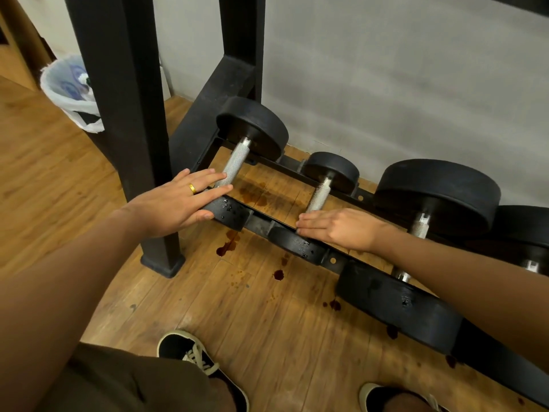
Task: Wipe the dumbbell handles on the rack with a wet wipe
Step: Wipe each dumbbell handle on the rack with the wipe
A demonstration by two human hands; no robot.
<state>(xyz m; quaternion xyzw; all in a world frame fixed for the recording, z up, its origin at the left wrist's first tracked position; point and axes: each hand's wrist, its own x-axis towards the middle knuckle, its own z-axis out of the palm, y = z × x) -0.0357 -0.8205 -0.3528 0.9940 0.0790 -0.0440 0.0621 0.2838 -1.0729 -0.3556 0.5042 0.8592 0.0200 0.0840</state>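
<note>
The left hand (pixel 175 200) and right hand (pixel 341 228) are laid flat, fingers released, on the rack's (pixel 334 260) leftmost dumbbells (pixel 234 162). No wipe is seen, so one is likely needed first.

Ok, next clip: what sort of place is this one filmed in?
Probably a gym or home workout room: black dumbbells with knurled steel handles lie on a low black rack, over a wood-plank floor against a plain grey wall. A lined waste bin stands far left.

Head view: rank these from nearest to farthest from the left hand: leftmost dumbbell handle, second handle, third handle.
1. Leftmost dumbbell handle, at the left hand's fingertips.
2. Second handle, centre, by the right hand.
3. Third handle, far right.
</note>
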